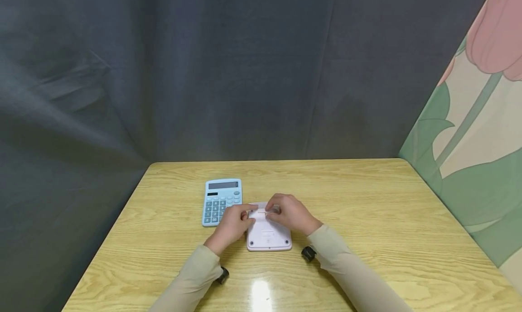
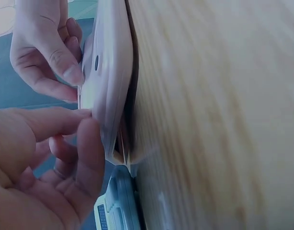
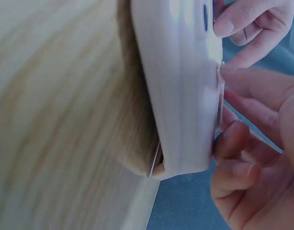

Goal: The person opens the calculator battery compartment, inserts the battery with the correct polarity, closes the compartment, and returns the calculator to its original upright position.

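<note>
A pale pink calculator (image 1: 269, 232) lies face down on the table, its back with small round feet showing. Near its top end is the battery cover (image 3: 220, 98), a thin pink piece standing slightly proud of the back in the right wrist view. My right hand (image 1: 290, 213) pinches this cover between thumb and fingers. From the other side my left hand (image 1: 232, 222) rests its index fingertip by the cover and its thumb on the calculator's back. The fingertips of both hands nearly meet there and partly hide the cover.
A light blue calculator (image 1: 222, 199) lies face up just left of the pink one, partly behind my left hand. Black wrist devices (image 1: 308, 253) sit under both sleeves. A dark curtain (image 1: 261, 76) hangs behind the wooden table (image 1: 367, 212), and a flower-patterned panel (image 1: 481, 167) borders the right.
</note>
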